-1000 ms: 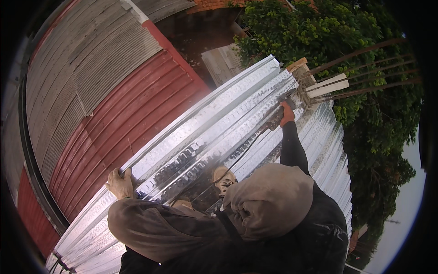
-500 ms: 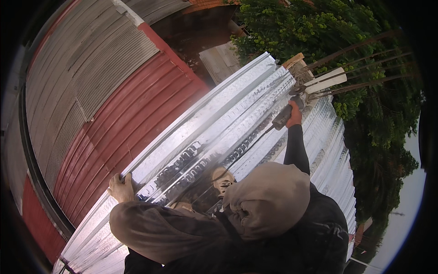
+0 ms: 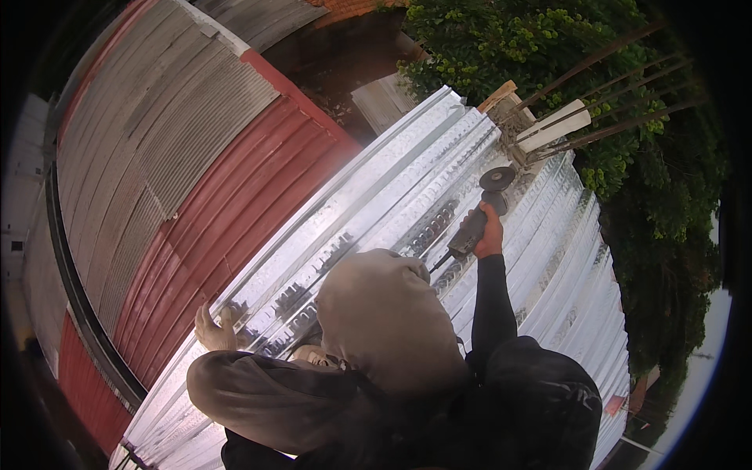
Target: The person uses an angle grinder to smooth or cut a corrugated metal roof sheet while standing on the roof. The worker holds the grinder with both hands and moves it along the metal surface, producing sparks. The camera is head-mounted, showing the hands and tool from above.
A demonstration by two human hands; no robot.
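Note:
An angle grinder (image 3: 468, 235) with a dark round disc is in my right hand (image 3: 491, 232), fingers wrapped around its body. It is held over the ribbed silver metal sheets (image 3: 376, 188), its disc just short of a concrete stub (image 3: 513, 125). A dark cord trails from its back end and passes behind my brown-trousered knee. At the left edge of the sheets rests my left hand (image 3: 215, 329), open, its fingers apart, with no tool in it. My shoe (image 3: 317, 356) shows partly between my legs.
Several rusty rebars (image 3: 619, 125) stick out to the right from the stub, beside a pale flat strip (image 3: 553, 129). Past the sheets' left edge lies a lower red and grey corrugated roof (image 3: 227, 204). A leafy tree (image 3: 658, 188) stands close on the right.
My right hand has drawn the grinder back, down and slightly left, off the stub and rebars. My knee has shifted left and hides one shoe. My left hand stays at the sheet edge.

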